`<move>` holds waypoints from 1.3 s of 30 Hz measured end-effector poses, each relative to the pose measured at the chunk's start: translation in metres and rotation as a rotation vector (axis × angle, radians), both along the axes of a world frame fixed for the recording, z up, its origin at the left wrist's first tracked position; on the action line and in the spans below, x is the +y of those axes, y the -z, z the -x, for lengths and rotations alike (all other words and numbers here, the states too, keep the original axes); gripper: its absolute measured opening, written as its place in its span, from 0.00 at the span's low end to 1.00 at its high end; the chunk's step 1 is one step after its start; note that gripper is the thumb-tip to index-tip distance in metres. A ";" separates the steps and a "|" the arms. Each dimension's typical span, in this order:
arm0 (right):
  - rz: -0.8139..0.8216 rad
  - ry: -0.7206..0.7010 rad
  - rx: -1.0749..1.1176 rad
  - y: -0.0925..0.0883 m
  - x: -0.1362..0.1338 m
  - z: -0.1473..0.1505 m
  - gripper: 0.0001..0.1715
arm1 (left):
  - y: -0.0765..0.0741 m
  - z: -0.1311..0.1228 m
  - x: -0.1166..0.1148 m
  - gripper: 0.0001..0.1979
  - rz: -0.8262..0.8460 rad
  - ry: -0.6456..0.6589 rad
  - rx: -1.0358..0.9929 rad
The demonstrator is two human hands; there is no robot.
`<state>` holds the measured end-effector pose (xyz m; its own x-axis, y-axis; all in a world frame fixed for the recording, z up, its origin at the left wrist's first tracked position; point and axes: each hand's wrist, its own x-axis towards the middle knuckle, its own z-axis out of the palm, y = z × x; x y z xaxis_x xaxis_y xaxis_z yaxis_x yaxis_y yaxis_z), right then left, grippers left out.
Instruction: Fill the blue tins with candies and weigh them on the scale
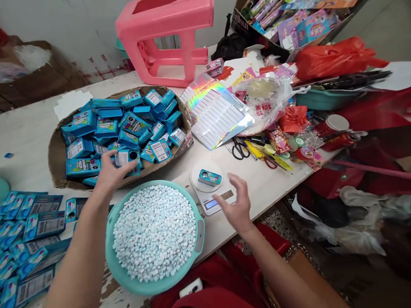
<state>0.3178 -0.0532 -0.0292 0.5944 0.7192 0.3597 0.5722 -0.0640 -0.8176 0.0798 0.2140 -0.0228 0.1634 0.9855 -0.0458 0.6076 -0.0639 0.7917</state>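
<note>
My left hand (108, 174) reaches over the near edge of a cut-down cardboard box (56, 168) heaped with small blue candy boxes (135, 125). Its thumb and fingers are apart around one candy box (127, 159) with a dark round hole; a firm grip does not show. My right hand (237, 206) is open, fingers curved, beside a white digital scale (211, 205). One blue candy box (210, 177) lies on the scale's round plate, apart from that hand. Between my arms stands a turquoise basin (111, 264) full of small pale blue and white candies (154, 232).
Rows of blue candy boxes (44, 224) lie at the left. A pink stool (186, 44) rests on the table behind. Holographic sheets (217, 109), scissors (240, 148), pens and bags clutter the right. A carton of colourful packs (309, 24) stands at the back right.
</note>
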 end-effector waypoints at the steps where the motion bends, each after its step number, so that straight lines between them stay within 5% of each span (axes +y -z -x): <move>1: -0.011 -0.095 -0.054 -0.009 -0.001 0.016 0.39 | -0.014 -0.002 -0.032 0.39 0.105 -0.032 -0.158; 4: -0.073 -0.403 -0.159 -0.022 -0.001 0.067 0.53 | -0.047 -0.012 -0.139 0.40 0.370 0.070 -0.447; 6: -0.121 -0.461 -0.121 -0.023 -0.001 0.092 0.54 | -0.057 -0.016 -0.198 0.35 0.511 0.105 -0.519; 9: -0.123 -0.433 0.079 -0.025 -0.007 0.104 0.41 | -0.055 -0.008 -0.238 0.30 0.576 0.179 -0.524; 12: -0.017 -0.427 0.393 -0.031 -0.020 0.097 0.27 | -0.035 0.017 -0.226 0.21 0.370 0.199 -0.179; 16: 0.203 -0.446 0.761 -0.032 -0.040 0.089 0.21 | 0.018 0.047 -0.191 0.22 -0.165 0.092 0.225; 19: 0.296 -0.345 0.868 -0.026 -0.052 0.087 0.22 | 0.052 0.049 -0.179 0.25 -0.224 0.119 0.395; 26: 0.339 -0.236 0.766 -0.020 -0.043 0.085 0.23 | 0.058 0.022 -0.180 0.19 -0.245 0.143 0.563; 30: 0.356 -0.282 0.608 -0.027 -0.028 0.085 0.26 | 0.062 0.024 -0.177 0.15 -0.223 0.109 0.447; 33: 0.400 -0.334 0.507 -0.032 -0.021 0.085 0.25 | 0.060 0.029 -0.176 0.12 -0.137 0.011 0.170; 39: 0.410 -0.474 0.178 -0.041 -0.010 0.097 0.19 | 0.019 0.030 -0.176 0.14 0.430 -0.364 -0.684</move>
<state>0.2209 -0.0636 0.0116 0.2043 0.9761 -0.0740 0.4734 -0.1647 -0.8653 0.0500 0.0378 -0.0417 -0.0298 0.9014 -0.4319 -0.0831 0.4283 0.8998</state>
